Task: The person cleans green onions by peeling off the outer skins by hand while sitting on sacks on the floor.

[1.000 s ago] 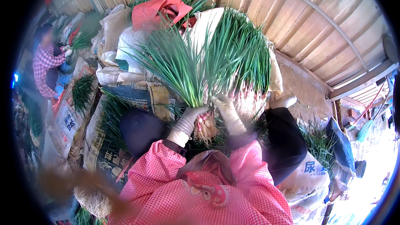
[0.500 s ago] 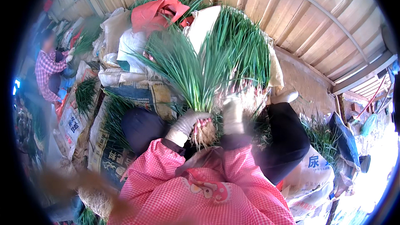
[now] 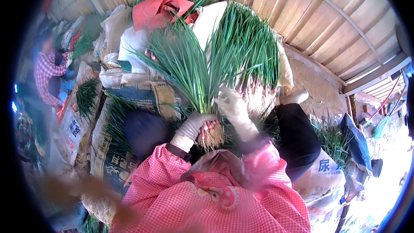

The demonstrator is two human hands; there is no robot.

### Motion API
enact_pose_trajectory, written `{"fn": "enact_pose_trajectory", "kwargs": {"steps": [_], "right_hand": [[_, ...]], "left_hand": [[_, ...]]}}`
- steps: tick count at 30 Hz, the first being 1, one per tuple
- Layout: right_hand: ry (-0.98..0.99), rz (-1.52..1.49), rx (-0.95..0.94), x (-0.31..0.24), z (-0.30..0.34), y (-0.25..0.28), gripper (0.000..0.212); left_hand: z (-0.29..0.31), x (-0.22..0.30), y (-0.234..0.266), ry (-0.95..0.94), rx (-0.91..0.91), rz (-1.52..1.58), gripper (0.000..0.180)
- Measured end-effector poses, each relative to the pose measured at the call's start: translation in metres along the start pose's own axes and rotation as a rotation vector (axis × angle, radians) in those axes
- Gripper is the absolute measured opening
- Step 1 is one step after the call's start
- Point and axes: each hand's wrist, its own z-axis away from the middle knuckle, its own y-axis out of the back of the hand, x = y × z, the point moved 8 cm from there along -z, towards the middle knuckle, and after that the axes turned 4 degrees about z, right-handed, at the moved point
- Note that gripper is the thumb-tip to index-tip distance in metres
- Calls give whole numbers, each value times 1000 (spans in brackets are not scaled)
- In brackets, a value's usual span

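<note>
My left hand (image 3: 195, 125), in a pale glove, is wrapped round a bunch of scallions (image 3: 199, 77) just above their pinkish bulbs. The long green leaves fan upward and to the left, while the pale roots (image 3: 211, 138) hang below my fist. Beside the bunch's right side is my gloved right hand (image 3: 233, 108), its fingers curled in toward the leaves. Whatever those fingers pinch is too small and blurred to name. Just beyond it stands a larger heap of scallions (image 3: 254, 51), leaves up and roots toward me.
A red cloth-like sack (image 3: 161, 9) and white woven sacks (image 3: 133, 45) lie behind the bunch. More scallions (image 3: 118, 121) rest on printed sacks to my left. At far left a person in a checked shirt (image 3: 47, 71) handles scallions. A ribbed metal wall (image 3: 297, 13) closes off the back.
My right hand has come from the heap's roots back toward the held bunch, its fingers now turned left. My left hand keeps its grip in nearly the same place.
</note>
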Motion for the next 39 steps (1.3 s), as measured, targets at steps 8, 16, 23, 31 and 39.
{"fn": "enact_pose_trajectory", "kwargs": {"steps": [8, 16, 23, 31, 39], "right_hand": [[-420, -1220, -374, 3, 58, -18, 11], [-429, -1305, -9, 91, 27, 9, 5], [226, 436, -679, 91, 92, -7, 40], [-99, 338, -834, 122, 94, -51, 31], [549, 576, -1116, 201, 122, -58, 26]], "left_hand": [[-3, 0, 7, 68, -19, -18, 30], [24, 30, -20, -1, -133, 79, 21], [119, 125, 27, -440, -59, 120, 22], [292, 185, 276, -390, 1035, -311, 29], [164, -114, 369, 216, 720, -334, 25]]}}
